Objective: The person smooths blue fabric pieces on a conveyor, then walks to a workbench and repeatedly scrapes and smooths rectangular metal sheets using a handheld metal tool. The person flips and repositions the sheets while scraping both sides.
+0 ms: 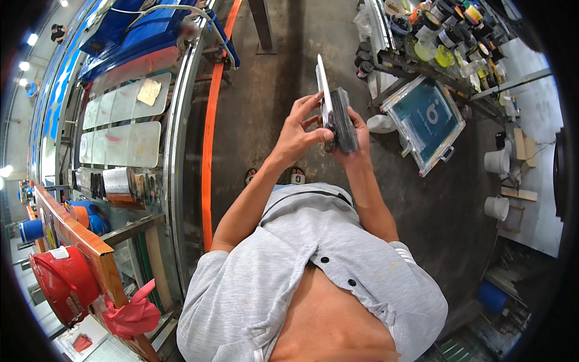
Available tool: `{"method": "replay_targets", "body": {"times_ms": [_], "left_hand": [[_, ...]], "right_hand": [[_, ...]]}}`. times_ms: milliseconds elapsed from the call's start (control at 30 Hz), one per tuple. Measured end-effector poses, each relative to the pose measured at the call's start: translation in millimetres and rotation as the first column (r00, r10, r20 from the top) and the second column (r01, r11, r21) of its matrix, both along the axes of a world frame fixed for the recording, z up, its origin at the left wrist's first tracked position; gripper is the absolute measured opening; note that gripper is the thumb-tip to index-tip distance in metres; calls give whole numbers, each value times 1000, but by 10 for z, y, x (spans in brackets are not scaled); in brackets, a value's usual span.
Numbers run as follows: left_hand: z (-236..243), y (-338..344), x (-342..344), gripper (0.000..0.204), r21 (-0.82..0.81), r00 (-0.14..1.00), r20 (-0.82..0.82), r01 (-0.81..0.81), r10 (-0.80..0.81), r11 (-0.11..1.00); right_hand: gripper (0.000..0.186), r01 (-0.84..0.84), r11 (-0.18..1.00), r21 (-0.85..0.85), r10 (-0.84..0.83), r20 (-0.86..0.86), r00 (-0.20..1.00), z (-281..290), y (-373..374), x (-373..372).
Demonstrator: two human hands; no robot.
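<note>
Both forearms angle up and inward. Left hand pinches a thin white-edged plate, fingers left, thumb low. Right hand grips a dark grey slab from the right, just beside the plate. Contact between plate and slab: can't tell.

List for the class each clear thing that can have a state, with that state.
White panel: held edge-on, left hand
Dark grey block: held, right hand
Screen-printing frame: bearing a pale design
Pink cloth: crumpled, at the wooden rail
Yellowish paper: lying on a pale sheet
Sandals: worn
</note>
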State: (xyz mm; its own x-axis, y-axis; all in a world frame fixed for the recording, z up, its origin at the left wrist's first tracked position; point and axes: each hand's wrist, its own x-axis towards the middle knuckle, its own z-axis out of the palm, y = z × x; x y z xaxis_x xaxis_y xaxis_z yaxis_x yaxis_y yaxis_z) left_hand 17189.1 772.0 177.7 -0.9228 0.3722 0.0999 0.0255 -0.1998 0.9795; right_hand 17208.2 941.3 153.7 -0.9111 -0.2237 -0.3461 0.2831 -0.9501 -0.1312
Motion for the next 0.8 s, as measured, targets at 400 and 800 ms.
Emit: {"method": "replay_targets", "body": {"times_ms": [400,800], "left_hand": [[155,104,-176,78,4,995,-30,-90,90,996],[50,117,-321,77,63,993,110,-43,36,997]], "right_hand": [[36,2,966,258,-35,123,992,237,-130,-344],[35,25,974,223,-54,125,991,78,-71,-401]]}}
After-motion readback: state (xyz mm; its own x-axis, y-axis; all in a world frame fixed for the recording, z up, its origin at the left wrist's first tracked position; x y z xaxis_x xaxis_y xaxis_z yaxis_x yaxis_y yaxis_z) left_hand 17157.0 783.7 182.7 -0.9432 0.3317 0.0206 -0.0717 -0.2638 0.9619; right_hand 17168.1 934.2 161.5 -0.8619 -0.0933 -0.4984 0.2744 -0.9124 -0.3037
